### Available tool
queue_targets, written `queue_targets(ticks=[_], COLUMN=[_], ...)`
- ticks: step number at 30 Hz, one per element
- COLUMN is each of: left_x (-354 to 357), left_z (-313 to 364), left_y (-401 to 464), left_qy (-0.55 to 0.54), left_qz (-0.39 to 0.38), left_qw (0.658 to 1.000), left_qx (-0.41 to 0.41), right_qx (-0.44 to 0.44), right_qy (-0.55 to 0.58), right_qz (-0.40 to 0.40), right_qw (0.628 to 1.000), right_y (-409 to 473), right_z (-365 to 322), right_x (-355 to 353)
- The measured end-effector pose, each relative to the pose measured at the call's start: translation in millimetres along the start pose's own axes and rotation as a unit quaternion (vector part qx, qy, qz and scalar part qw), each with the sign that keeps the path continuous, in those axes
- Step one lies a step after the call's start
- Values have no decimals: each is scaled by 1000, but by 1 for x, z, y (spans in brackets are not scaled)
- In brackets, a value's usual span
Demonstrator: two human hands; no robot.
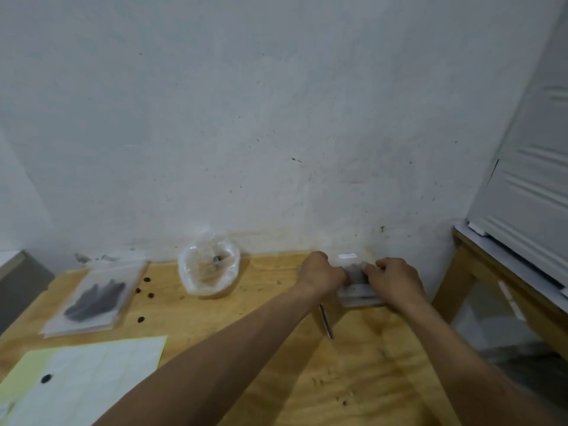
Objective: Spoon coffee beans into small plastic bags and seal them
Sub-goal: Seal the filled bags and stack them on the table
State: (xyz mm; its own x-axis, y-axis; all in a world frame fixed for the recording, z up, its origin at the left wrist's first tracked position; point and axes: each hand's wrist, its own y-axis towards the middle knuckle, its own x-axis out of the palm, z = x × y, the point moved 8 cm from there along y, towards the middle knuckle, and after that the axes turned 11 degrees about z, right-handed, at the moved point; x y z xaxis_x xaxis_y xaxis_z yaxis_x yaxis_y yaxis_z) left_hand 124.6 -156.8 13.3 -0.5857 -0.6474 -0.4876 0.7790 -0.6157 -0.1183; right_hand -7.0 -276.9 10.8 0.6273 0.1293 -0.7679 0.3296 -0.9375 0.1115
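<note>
Clear plastic is what both hands work on in the head view — a small see-through plastic bag with a dark clump of beans inside (pixel 356 273), held at the far right of the pale wooden tabletop (pixel 276 348), close to the wall. The left hand (pixel 321 275) and the right hand (pixel 395 279) face each other with curled fingers pinching the bag's upper part between them; the dark beans show in the gap between the two sets of fingertips, and the rest of the bag hangs or lies just under the right hand's knuckles. Blur keeps me from telling whether the strip is closed yet.

As a judgement, the task is well along: a flat clear bag holding dark beans (pixel 92 298) lies well left of the hands, apparently done, and this one looks filled and in sealing. A crumpled clear supply bag with few beans left (pixel 210 269) sits left of the left hand. Loose brown beans (pixel 147 279) lie scattered — a thin metal spoon handle (pixel 325 322) rests just below the left wrist.
</note>
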Motion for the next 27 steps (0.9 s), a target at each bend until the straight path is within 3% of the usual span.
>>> queue_targets(ticks=[6, 14, 21, 27], left_x=[2, -32, -138, -276], left_z=[-5, 9, -10, -70], left_y=[4, -3, -12, -25], left_qy=[-16, -22, -60, -72], left_qz=[0, 35, 141, 286], left_qw=[1000, 997, 984, 953], left_qx=[-14, 59, 88, 66], right_qx=[7, -60, -159, -261], right_qy=[-8, -14, 40, 105], right_qz=[-8, 63, 55, 13], right_qw=[1000, 996, 985, 959], right_y=[1, -12, -50, -113], right_z=[-2, -39, -148, -254], right_x=[5, -15, 1, 43])
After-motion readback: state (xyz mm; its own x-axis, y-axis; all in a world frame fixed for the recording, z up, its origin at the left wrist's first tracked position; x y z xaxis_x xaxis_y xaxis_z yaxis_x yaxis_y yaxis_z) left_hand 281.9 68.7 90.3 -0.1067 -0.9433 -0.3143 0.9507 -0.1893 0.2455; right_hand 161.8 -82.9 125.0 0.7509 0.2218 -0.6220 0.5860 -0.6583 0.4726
